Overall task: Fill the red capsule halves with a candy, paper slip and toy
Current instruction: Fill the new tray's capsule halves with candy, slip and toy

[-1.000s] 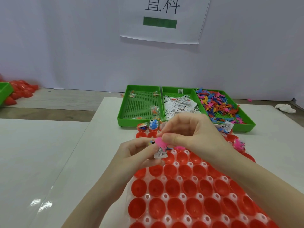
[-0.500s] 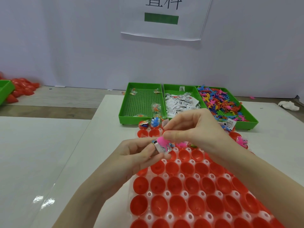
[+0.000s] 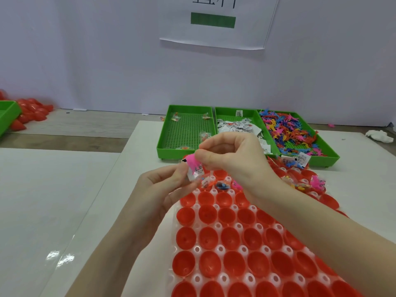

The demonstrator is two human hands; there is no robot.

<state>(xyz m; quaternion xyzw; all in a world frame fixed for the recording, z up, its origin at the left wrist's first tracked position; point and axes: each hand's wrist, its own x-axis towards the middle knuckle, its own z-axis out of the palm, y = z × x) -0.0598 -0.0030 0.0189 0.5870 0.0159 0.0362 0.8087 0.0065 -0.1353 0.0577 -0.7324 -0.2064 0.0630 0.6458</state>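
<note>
The pink toy (image 3: 192,164) and paper slip (image 3: 195,174) have lifted a touch, pinched between right hand (image 3: 231,159) and left hand (image 3: 165,185) above the red capsule halves (image 3: 206,213); bundle looks ready to drop in; 3 green trays (image 3: 162,144) wait beyond.

Head-worn camera looks forward and down, close over the table (image 3: 90,189).

Both forearms reach in from the bottom edge and meet above the middle of the view, bare to the elbow. The left hand (image 3: 166,185) lies palm-up (fingers curled inward), its fingertips pinching a small item. The right hand (image 3: 231,156) arches over it, knuckles up, thumb and forefinger pinched on the same item.
</note>
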